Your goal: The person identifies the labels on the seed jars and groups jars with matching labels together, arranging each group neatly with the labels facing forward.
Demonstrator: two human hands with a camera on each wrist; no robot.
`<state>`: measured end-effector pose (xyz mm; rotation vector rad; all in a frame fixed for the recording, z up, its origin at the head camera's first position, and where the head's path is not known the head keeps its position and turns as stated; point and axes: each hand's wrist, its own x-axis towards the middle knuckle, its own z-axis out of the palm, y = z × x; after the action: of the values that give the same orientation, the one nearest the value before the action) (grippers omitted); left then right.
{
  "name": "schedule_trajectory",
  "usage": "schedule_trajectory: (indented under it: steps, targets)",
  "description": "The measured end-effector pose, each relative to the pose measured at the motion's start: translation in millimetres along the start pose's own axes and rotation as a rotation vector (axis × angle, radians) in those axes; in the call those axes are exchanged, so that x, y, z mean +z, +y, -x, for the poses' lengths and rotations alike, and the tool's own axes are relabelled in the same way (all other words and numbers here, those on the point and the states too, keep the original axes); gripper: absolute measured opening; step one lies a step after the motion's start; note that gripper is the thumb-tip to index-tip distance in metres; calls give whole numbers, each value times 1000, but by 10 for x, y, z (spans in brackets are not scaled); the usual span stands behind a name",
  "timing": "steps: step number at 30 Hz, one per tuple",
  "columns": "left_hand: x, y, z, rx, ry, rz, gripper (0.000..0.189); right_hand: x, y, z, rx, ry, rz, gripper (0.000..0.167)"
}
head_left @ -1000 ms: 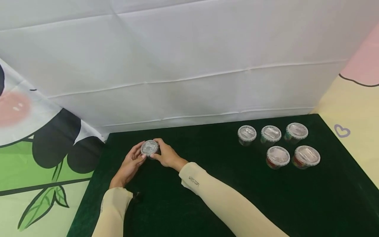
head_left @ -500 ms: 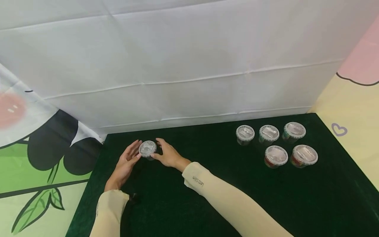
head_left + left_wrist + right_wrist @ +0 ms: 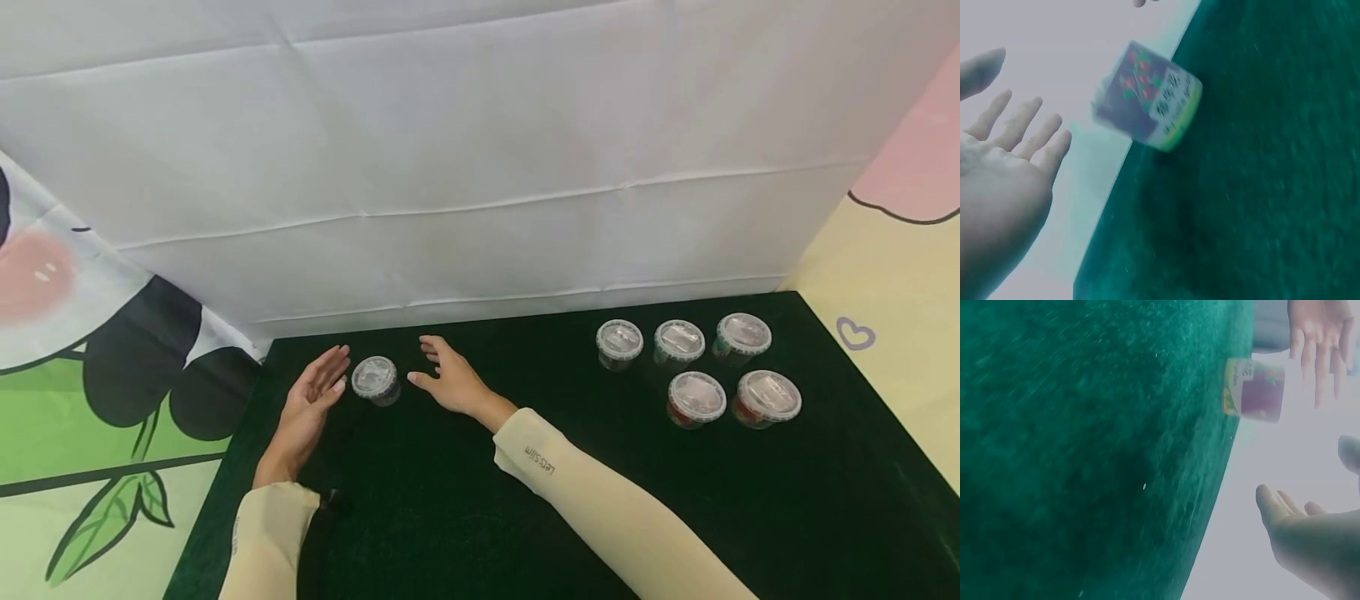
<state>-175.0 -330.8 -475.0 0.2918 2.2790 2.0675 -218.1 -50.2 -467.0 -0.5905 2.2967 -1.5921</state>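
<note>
A small lidded plastic tub [image 3: 377, 380] stands upright on the dark green cloth, between my two hands and apart from both. Its printed label [image 3: 1147, 94] shows red fruits and green leaves in the left wrist view. My left hand [image 3: 303, 408] is just left of the tub, fingers extended and palm facing it. On the other side my right hand [image 3: 457, 382] hangs a little farther off, thumb and fingers spread with nothing between them. The right wrist view shows the tub's label [image 3: 1257, 390] as well, with the left hand's fingers beyond it.
Several similar lidded tubs stand at the right, among them a back-row tub [image 3: 619, 343] and a front-row tub [image 3: 767, 400]. A white cloth wall [image 3: 450, 250] rises behind the green tabletop [image 3: 465, 500]. Printed cloth [image 3: 112, 375] hangs at the left.
Both hands have let go of the tub and drawn apart, the right hand moving right and the left hand slightly left. The tub now stands by itself on the cloth.
</note>
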Motion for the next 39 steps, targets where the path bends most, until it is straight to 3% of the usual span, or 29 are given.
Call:
schedule_trajectory:
  steps: [4,9,21,29,39]
  targets:
    - [75,54,-31,88,-18,48,57,-94,46,70,-9,33,-15,64]
    - [182,98,-68,130,-59,98,57,-232,78,182,-11,62,-59,63]
    - [555,210,-131,137,-172,170,56,-552,136,466,-40,116,-228,64]
    - [838,221,-150,122,-253,176,58,-692,197,683,-42,133,-273,67]
    - [1154,182,-179,68,-298,203,59,-846,283,925,-42,168,-299,67]
